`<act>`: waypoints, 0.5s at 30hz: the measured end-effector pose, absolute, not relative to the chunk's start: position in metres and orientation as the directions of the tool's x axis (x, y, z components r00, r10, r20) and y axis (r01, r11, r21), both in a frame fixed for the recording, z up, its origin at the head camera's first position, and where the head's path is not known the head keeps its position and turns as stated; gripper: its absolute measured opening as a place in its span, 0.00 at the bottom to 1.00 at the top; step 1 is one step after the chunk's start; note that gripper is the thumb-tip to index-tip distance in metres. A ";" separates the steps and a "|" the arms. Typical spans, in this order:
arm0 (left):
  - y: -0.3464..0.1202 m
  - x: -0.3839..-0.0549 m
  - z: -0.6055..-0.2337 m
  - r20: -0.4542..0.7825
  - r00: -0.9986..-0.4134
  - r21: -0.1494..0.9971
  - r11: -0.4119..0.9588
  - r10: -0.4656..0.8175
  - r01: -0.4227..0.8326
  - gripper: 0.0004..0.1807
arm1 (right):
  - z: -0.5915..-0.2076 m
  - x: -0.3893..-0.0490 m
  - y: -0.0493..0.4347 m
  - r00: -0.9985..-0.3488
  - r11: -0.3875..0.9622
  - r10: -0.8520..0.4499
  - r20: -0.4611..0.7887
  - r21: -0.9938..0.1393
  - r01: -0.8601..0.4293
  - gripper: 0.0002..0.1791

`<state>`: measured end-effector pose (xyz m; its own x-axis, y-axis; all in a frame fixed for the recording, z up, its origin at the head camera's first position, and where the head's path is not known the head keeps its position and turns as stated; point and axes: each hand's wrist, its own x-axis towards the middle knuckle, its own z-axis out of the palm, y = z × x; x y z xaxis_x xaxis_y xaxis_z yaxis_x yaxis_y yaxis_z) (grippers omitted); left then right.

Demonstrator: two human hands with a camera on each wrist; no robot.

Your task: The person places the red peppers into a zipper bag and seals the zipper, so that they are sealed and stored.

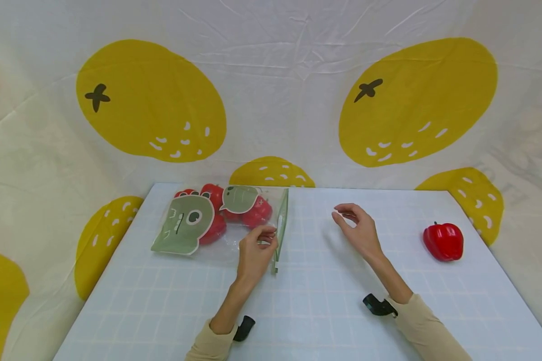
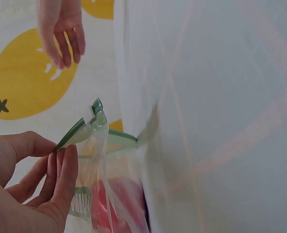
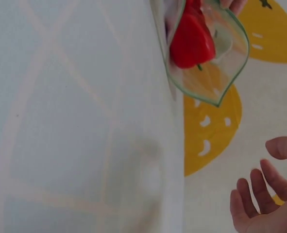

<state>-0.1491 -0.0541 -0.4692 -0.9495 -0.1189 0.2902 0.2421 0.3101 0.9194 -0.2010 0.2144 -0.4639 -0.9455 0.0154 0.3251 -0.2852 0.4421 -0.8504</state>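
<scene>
A clear zip bag (image 1: pixel 235 245) with a green cartoon monster print lies at the left of the table, its green-edged mouth facing right. Several red bell peppers (image 1: pixel 257 213) are inside it. My left hand (image 1: pixel 257 250) pinches the upper lip of the mouth between thumb and fingers, and in the left wrist view the green zip edge (image 2: pixel 71 133) stands lifted. The right wrist view shows the mouth gaping, with a red pepper (image 3: pixel 192 41) just within. My right hand (image 1: pixel 359 230) hovers to the right of the bag, fingers loosely bent, holding nothing.
One glossy red bell pepper (image 1: pixel 443 241) sits on the right side of the table, beyond my right forearm. The table (image 1: pixel 316 311) has a pale blue checked cover. Behind it hangs a white cloth (image 1: pixel 280 100) with large yellow fruit prints.
</scene>
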 end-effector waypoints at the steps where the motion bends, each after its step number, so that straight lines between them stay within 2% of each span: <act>1: -0.054 -0.149 -0.469 0.291 -0.949 0.919 0.310 -0.119 0.243 0.10 | -0.463 -0.200 0.216 -0.943 0.449 0.020 0.333 -0.845 -0.289 0.16; 11: -0.055 -0.150 -0.470 0.301 -0.946 0.916 0.311 -0.119 0.252 0.09 | -0.459 -0.191 0.238 -0.905 0.485 0.091 0.415 -0.812 -0.324 0.15; 15: -0.055 -0.149 -0.470 0.284 -0.952 0.919 0.317 -0.115 0.236 0.10 | -0.459 -0.188 0.249 -0.901 0.515 0.128 0.414 -0.805 -0.296 0.15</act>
